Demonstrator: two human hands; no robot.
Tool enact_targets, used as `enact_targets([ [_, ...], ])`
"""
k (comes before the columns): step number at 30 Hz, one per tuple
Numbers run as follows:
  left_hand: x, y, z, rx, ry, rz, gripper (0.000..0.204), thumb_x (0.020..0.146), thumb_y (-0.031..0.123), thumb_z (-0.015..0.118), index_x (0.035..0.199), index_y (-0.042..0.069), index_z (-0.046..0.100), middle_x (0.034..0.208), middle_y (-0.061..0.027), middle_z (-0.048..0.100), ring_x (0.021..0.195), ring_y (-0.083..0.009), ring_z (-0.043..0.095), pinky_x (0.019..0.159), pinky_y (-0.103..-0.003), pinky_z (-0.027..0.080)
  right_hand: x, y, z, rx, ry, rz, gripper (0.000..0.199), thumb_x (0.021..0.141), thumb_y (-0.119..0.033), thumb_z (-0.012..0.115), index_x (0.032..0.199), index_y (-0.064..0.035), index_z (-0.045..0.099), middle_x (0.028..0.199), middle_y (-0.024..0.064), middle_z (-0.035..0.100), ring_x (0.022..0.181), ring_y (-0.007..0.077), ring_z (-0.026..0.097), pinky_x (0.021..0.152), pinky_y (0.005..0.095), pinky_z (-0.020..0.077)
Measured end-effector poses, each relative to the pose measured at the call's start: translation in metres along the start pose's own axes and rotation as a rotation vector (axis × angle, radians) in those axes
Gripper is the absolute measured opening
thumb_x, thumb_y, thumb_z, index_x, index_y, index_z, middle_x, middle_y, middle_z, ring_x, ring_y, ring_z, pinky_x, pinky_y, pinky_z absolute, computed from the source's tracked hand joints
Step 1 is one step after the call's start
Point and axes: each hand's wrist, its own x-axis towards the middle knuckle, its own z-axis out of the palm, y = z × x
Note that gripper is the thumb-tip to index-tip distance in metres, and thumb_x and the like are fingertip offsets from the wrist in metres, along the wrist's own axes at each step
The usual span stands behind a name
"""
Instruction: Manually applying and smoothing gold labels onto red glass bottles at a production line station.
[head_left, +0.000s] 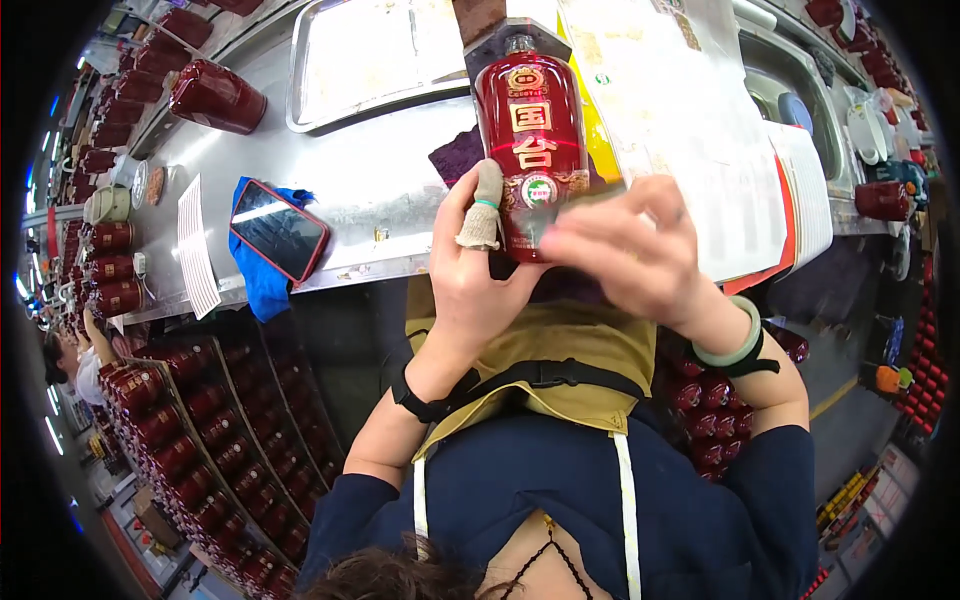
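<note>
Red glass bottle [530,140] lies on steel worktop [370,175], base toward person. L hand [480,270] grip closed on bottle's lower left; R hand [625,250] fingers curled over its base, blurred. Phone [278,230] on blue cloth [262,285], left of bottle.

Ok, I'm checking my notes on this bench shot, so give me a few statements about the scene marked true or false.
1. Both hands are on a red bottle. True: the left hand and right hand meet at its lower end.
2. The left hand's index finger is bare. False: it wears a knitted finger cot.
3. A phone lies on a blue cloth. True.
4. The metal tray is packed with bottles. False: none lie in it.
5. The right wrist is bare. False: it wears a pale green bangle.
</note>
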Motion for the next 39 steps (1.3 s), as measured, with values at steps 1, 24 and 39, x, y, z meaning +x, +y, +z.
enact_targets([
  [1,-0.002,-0.003,0.0,0.02,-0.005,0.016,0.089,0.065,0.01,0.094,0.144,-0.007,0.055,0.14,-0.0231,0.057,0.121,-0.0402,0.063,0.102,-0.045,0.052,0.001,-0.005,0.001,0.082,0.011,-0.117,0.022,0.078,-0.015,0.071,0.1,-0.0143,0.078,0.097,-0.0021,0.073,0.085,0.0174,0.06,0.079,0.0313,0.0477],
  [24,-0.002,-0.009,-0.004,-0.087,-0.06,0.053,0.083,0.069,0.003,0.09,0.144,-0.006,0.056,0.147,-0.0236,0.054,0.132,-0.0396,0.057,0.109,-0.045,0.048,-0.014,-0.005,-0.003,0.337,0.152,0.435,0.017,0.092,-0.003,0.067,0.108,-0.0036,0.072,0.101,0.0074,0.074,0.083,0.0198,0.067,0.078,0.0313,0.0511],
  [39,0.001,-0.007,0.001,0.038,0.003,0.165,0.081,0.065,0.002,0.091,0.14,-0.006,0.06,0.144,-0.0206,0.057,0.127,-0.0373,0.061,0.107,-0.043,0.05,-0.02,-0.006,0.043,0.877,0.178,1.156,0.036,0.093,-0.02,0.083,0.104,-0.0083,0.052,0.079,-0.0051,0.054,0.068,0.0017,0.042,0.058,0.0204,0.0361],
])
